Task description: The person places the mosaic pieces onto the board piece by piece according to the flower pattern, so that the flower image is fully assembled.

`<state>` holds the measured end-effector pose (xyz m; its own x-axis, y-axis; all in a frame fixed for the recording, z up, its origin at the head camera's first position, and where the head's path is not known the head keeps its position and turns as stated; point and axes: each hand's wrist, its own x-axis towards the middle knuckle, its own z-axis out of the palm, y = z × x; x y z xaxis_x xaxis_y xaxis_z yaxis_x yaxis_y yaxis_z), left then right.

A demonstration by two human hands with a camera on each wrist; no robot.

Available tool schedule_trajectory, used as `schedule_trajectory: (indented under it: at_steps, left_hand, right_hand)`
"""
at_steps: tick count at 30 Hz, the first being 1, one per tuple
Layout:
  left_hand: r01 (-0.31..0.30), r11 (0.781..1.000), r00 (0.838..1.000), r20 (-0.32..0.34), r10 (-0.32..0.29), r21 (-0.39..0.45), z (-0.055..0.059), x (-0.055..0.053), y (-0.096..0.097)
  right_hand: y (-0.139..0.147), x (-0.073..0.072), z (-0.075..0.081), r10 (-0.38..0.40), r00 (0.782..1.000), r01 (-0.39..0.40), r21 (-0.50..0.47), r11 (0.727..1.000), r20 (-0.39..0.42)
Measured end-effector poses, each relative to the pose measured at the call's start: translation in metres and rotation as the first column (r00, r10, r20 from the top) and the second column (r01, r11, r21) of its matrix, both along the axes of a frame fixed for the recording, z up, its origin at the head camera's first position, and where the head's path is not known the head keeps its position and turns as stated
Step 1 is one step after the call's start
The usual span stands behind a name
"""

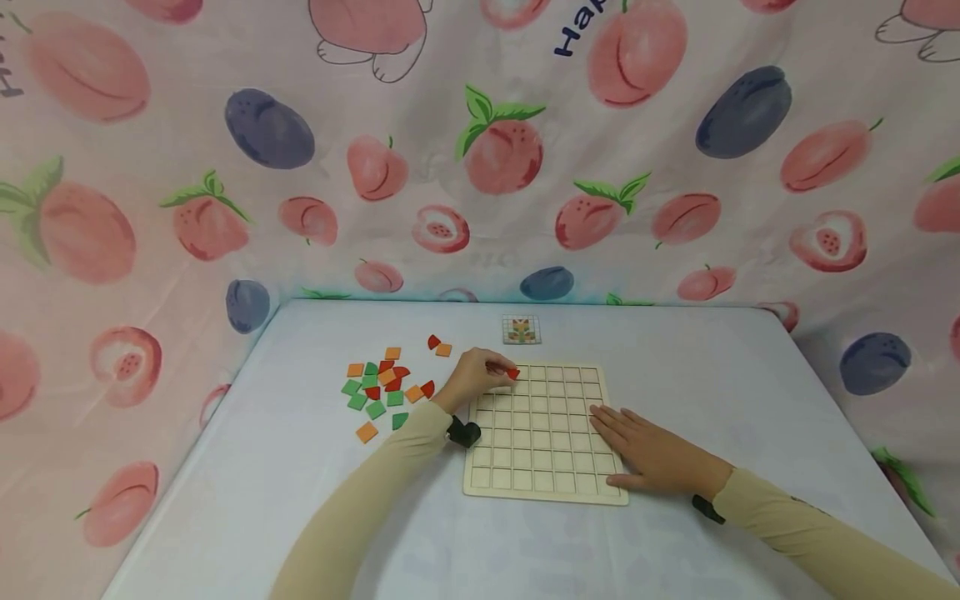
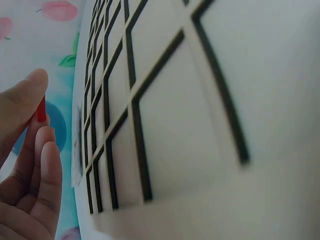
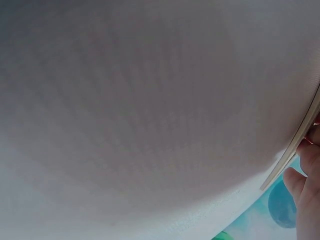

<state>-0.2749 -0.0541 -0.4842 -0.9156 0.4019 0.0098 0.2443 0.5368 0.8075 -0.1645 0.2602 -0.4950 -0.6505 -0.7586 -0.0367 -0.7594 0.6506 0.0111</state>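
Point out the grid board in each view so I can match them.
Head: the grid board lies below centre, slightly to the right.
Left wrist: the board, close up, fills much of the middle and right.
Right wrist: only the board's thin edge shows, slanting at the right side.
Shared landmark: the fruit-print cloth, visible in all three.

We read dark blue letters "Hap" [image 1: 580,27] on the fruit-print cloth [image 1: 480,179], top, right of centre, cut off by the frame edge. Far left, same cloth: clipped dark lettering [image 1: 11,83], we make out an "H". Right sleeve [image 1: 840,533]: small dark mark [image 1: 810,505], we can't read it.
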Motion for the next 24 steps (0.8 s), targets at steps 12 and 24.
schedule_trajectory:
  at_steps: [12, 24]
  left_hand:
    - [0.070, 0.997, 0.998, 0.007, -0.070, 0.022, -0.013, -0.008, 0.026]
    - [0.107, 0.993, 0.994, 0.027, -0.106, -0.046, -0.009, -0.010, 0.040]
  right_hand:
    - [-0.002, 0.001, 0.002, -0.029, 0.998, 0.028, 0.011, 1.000, 0.060]
    - [0.000, 0.000, 0.002, -0.018, 0.999, 0.018, -0.002, 1.000, 0.038]
